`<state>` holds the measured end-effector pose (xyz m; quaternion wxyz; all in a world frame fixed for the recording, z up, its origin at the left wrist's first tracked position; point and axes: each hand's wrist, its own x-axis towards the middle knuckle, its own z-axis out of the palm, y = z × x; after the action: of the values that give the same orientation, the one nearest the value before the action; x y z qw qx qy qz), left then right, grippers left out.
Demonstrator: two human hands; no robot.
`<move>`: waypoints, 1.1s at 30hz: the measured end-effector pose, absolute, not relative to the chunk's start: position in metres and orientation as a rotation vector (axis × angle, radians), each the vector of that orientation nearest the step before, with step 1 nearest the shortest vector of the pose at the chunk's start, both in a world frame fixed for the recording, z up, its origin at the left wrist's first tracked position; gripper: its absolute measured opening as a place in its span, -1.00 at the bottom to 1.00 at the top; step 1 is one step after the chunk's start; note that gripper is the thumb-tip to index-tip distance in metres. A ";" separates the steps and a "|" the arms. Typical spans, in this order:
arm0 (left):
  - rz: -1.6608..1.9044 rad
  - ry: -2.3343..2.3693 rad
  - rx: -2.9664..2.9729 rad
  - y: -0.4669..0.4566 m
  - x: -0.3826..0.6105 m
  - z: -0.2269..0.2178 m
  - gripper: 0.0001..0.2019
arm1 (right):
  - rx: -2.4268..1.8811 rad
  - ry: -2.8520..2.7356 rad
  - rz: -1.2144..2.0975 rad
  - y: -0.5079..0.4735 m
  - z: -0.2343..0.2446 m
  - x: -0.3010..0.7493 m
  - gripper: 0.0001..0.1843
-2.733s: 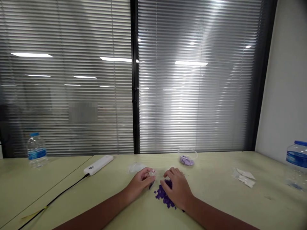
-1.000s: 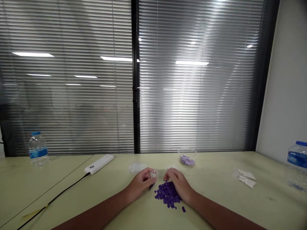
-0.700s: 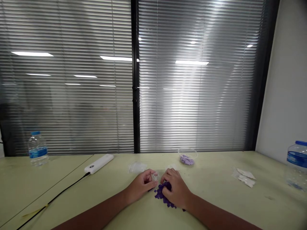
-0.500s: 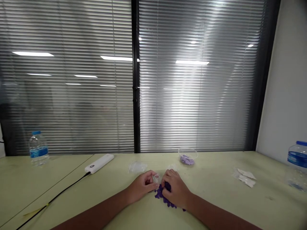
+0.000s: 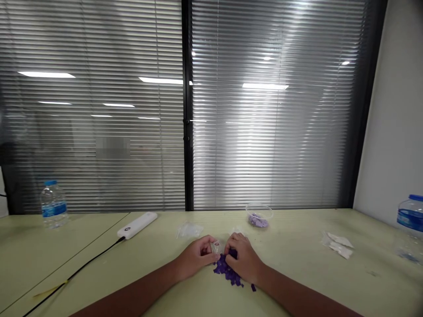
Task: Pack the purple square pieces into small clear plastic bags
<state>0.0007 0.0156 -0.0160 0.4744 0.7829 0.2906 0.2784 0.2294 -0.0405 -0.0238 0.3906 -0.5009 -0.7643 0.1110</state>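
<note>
I see left hand pinching small clear bag; right hand curls over purple pieces just right of it, grip unclear.

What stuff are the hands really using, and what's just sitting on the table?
In use:
- left hand, pinching a small clear bag
- right hand, resting on the purple pieces

Just lying about:
- bowl of lilac bits
- spare clear bag
- white power bank and its cable
- left water bottle
- right water bottle
- white packets
</note>
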 end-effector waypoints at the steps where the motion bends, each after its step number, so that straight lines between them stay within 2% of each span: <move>1: 0.684 0.709 1.913 0.016 0.001 -0.016 -0.49 | -1.264 -1.932 0.301 -0.040 -0.023 0.230 -0.85; 8: 0.669 0.719 1.909 0.012 0.002 -0.013 -0.51 | -1.141 -1.744 0.501 -0.035 -0.021 0.237 -0.89; 13: 0.650 0.769 1.947 0.007 0.003 -0.008 -0.47 | -1.085 -1.648 0.733 -0.033 -0.018 0.242 -0.77; 18: 0.618 0.760 1.986 0.005 0.001 -0.007 -0.43 | -1.072 -1.681 0.661 -0.037 -0.013 0.241 -0.71; 23: 0.620 0.773 2.035 0.006 0.000 -0.009 -0.42 | -1.065 -1.708 0.557 -0.036 -0.013 0.241 -0.72; 33: 0.633 0.780 2.033 0.007 0.000 -0.010 -0.42 | -1.082 -1.759 0.556 -0.031 -0.019 0.241 -0.75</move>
<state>0.0002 0.0073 -0.0103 0.4232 0.8123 0.3118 0.2529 0.2408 -0.0313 -0.0187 0.4806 -0.4437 -0.7213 0.2278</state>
